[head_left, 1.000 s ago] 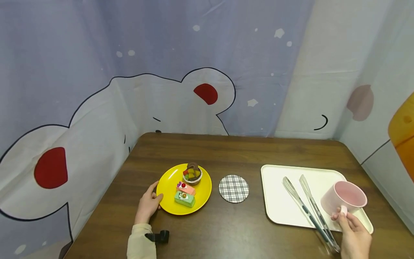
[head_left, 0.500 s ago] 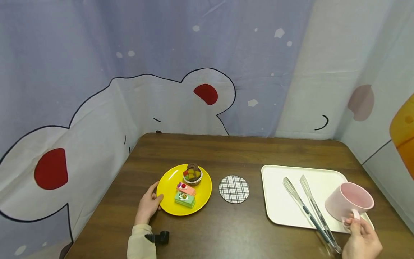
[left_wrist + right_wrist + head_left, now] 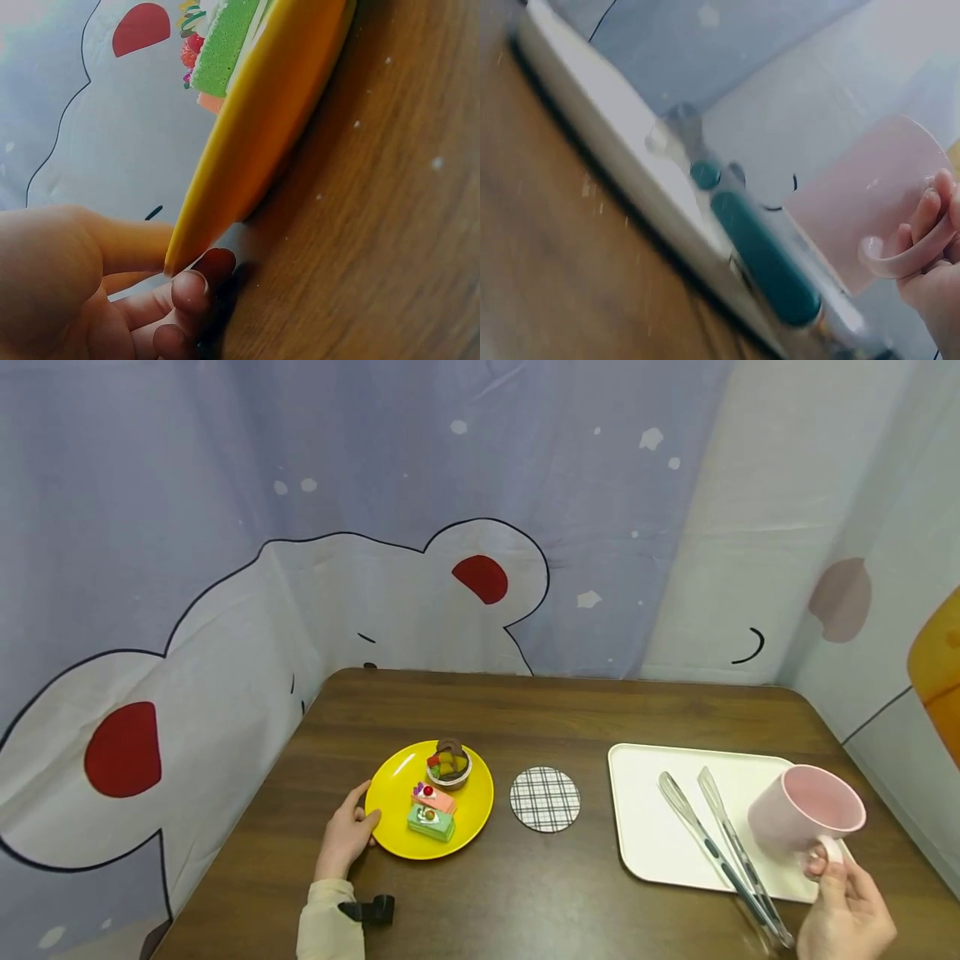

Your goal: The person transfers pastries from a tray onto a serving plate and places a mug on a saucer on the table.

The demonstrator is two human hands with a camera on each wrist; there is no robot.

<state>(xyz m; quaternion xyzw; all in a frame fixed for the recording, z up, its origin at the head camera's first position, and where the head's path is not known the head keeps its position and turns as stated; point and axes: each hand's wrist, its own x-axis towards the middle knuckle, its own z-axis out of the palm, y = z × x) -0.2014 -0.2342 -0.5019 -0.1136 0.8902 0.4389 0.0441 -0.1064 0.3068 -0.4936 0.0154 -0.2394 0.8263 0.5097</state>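
My left hand (image 3: 347, 833) pinches the left rim of a yellow plate (image 3: 393, 833), thumb above and fingers below, as the left wrist view shows. On the plate sit a fruit-topped chocolate cupcake (image 3: 448, 766), a pink cake slice (image 3: 435, 797) and a green cake slice (image 3: 431, 824). At the right, my right hand (image 3: 847, 902) grips the handle of a pink mug (image 3: 787, 814). The mug stands upright over the right part of a white tray (image 3: 645, 827). A pair of tongs (image 3: 731, 868) lies across the tray, just left of the mug.
A round checked coaster (image 3: 544, 799) lies on the wooden table (image 3: 555, 718) between plate and tray. The tongs' near end sticks out past the tray's front edge. Printed curtains (image 3: 375, 460) stand behind the table and at its sides.
My right hand and the mug have moved to the right, then a little up in the head view. The left hand and the plate have stayed in place.
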